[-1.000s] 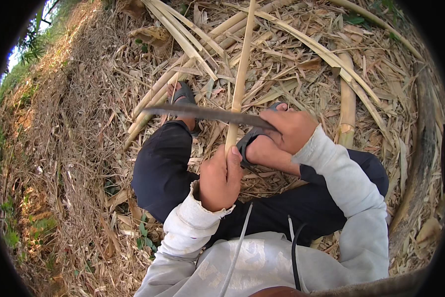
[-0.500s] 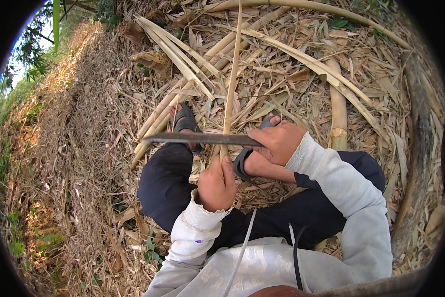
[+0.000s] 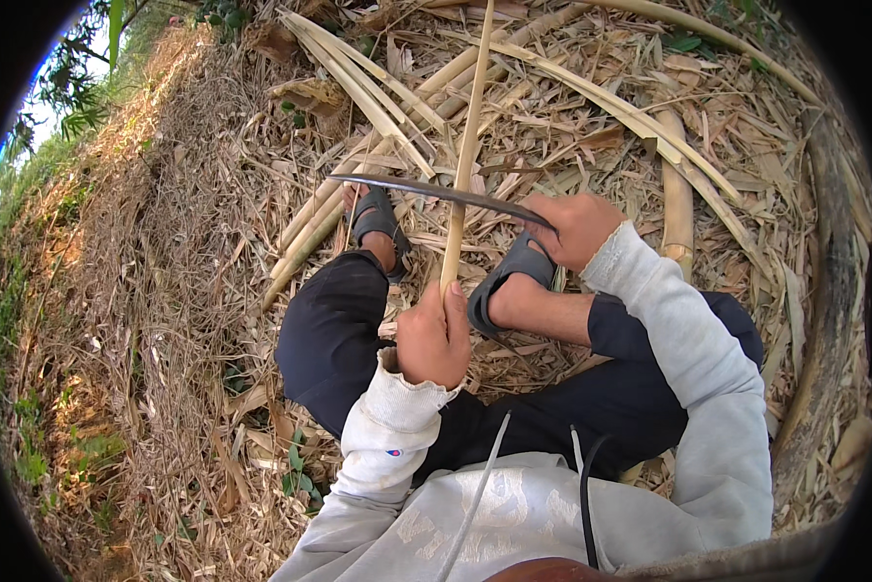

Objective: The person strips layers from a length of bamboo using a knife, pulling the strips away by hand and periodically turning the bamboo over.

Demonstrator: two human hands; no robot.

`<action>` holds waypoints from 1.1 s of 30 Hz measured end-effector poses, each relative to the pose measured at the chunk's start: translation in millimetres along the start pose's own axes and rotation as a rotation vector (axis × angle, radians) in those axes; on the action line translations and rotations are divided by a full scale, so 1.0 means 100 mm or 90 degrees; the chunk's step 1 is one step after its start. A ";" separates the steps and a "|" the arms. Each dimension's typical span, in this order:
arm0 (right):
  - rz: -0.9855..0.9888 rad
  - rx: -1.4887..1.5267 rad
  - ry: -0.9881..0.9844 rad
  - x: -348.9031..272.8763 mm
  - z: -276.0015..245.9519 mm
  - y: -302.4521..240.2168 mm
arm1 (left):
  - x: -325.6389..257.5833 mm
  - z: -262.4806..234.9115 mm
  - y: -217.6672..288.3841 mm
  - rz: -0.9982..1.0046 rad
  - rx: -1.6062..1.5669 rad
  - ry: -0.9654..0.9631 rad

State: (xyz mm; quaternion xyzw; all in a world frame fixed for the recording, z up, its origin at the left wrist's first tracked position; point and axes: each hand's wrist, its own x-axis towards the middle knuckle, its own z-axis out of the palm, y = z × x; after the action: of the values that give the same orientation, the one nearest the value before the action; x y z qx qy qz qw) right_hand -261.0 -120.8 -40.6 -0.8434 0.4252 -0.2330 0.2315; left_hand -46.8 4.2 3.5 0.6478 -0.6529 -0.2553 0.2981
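My left hand (image 3: 434,335) is closed round the near end of a long, pale bamboo strip (image 3: 468,145), its thumb lying along the top. The strip points away from me, and its far end runs past the top of the picture. My right hand (image 3: 574,228) grips a long-bladed knife (image 3: 426,190), its handle hidden by the fingers. The dark, slightly curved blade lies crosswise over the strip, some way beyond my left hand, with its tip toward the left.
Split bamboo strips (image 3: 358,87) lie at the far left, and more strips (image 3: 630,116) at the far right. A bamboo pole (image 3: 677,194) rests right of my sandalled feet (image 3: 378,223). A dark log (image 3: 824,262) lines the right side. Dry leaves and shavings cover the ground.
The knife and my right hand have moved away from me along the strip, and the blade has tilted, tip farther out. My left hand still holds the strip, slightly higher in view.
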 end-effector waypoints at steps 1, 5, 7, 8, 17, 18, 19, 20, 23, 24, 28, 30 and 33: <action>-0.045 -0.009 -0.002 -0.07 -0.01 -0.12 | -0.03 -0.01 0.01 0.014 0.025 0.008; -0.097 -0.019 0.006 -0.19 0.00 -0.22 | -0.03 -0.02 0.04 0.065 0.085 0.023; -0.003 0.081 0.051 -0.05 0.12 0.15 | -0.05 -0.04 0.01 0.029 0.036 -0.013; 0.030 0.067 0.003 0.00 0.03 0.16 | -0.05 -0.03 0.01 0.022 0.028 -0.015; -0.035 0.009 0.013 -0.09 0.02 0.15 | -0.26 -0.25 0.11 0.029 0.088 -0.040; -0.033 -0.003 -0.009 -0.05 -0.02 0.20 | -0.28 -0.28 0.04 0.051 0.119 -0.027; -0.030 -0.015 -0.031 -0.03 -0.06 0.21 | -0.34 -0.30 0.06 0.026 0.099 -0.032; -0.047 -0.016 -0.006 -0.09 -0.02 -0.02 | -0.42 -0.33 0.09 -0.004 0.083 -0.028; -0.194 -0.081 0.002 -0.29 0.06 -0.33 | -0.54 -0.41 0.26 -0.084 0.051 -0.042; -0.158 -0.056 0.020 -0.25 0.08 -0.25 | -0.59 -0.44 0.30 -0.088 0.047 -0.050; 0.087 -0.012 0.006 -0.04 0.06 0.26 | -0.75 -0.65 0.52 -0.147 0.006 -0.075; 0.081 -0.055 -0.020 -0.08 0.06 0.21 | -0.89 -0.73 0.55 -0.166 0.013 -0.069; -0.089 0.024 -0.043 -0.26 0.13 -0.36 | -0.92 -0.72 0.46 -0.200 0.009 -0.034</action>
State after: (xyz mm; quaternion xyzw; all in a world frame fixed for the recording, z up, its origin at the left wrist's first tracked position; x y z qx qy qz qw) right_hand -245.1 -77.2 -35.0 -0.8737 0.3529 -0.2280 0.2452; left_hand -28.3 101.0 81.5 0.7370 -0.5530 -0.3113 0.2327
